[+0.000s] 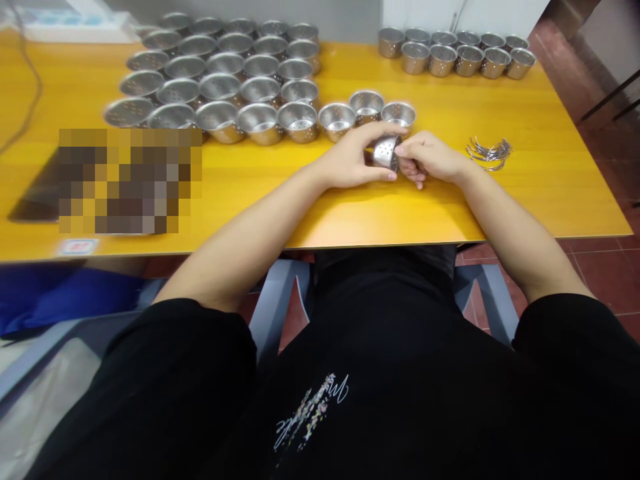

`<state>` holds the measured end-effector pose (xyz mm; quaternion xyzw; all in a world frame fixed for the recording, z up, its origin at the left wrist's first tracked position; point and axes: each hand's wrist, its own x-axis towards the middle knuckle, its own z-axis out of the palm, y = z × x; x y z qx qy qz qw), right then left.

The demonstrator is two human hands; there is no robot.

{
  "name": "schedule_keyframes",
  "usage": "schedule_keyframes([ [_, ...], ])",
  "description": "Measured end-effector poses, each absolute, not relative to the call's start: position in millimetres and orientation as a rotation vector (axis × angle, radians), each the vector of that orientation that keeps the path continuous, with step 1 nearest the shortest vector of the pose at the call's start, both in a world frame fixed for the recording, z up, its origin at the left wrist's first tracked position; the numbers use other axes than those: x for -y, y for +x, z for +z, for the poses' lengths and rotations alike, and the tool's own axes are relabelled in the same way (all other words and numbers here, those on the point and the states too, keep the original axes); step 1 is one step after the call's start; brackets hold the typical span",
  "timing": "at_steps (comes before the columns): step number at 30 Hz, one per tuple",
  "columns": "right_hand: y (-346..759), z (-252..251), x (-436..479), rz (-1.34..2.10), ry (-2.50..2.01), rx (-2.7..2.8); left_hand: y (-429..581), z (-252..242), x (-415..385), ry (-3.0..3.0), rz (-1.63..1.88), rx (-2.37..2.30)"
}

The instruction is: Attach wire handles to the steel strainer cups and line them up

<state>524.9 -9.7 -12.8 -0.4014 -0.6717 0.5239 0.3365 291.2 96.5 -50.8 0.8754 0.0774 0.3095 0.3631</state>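
A small perforated metal cup (385,153) lies tipped on its side in my left hand (348,157), with the thumb below it and the fingers over the top. My right hand (431,157) is closed in a pinch at the cup's right end; whatever sits between its fingertips is hidden. Just beyond my hands stand three upright cups, one of them the nearest cup (399,115), partly behind my left fingers. To the right of my right hand lies a loose pile of thin curved metal wires (493,155).
Rows of similar cups (260,123) fill the back left of the yellow table (400,217). A second group of cups (469,61) stands at the back right. A dark flat object (40,193) lies at left beside a blurred-out patch. A small card (78,247) is near the front edge.
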Motion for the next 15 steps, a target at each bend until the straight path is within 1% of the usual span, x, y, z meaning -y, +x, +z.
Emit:
schedule_keyframes([
  [7,527.6,-10.6,12.5,1.344,-1.137,1.707,291.3,-45.7,-92.7,2.234,0.805,-0.21],
  [15,534.2,-18.3,8.2,1.125,-1.13,1.637,290.3,-43.5,-90.3,2.206,0.784,-0.226],
])
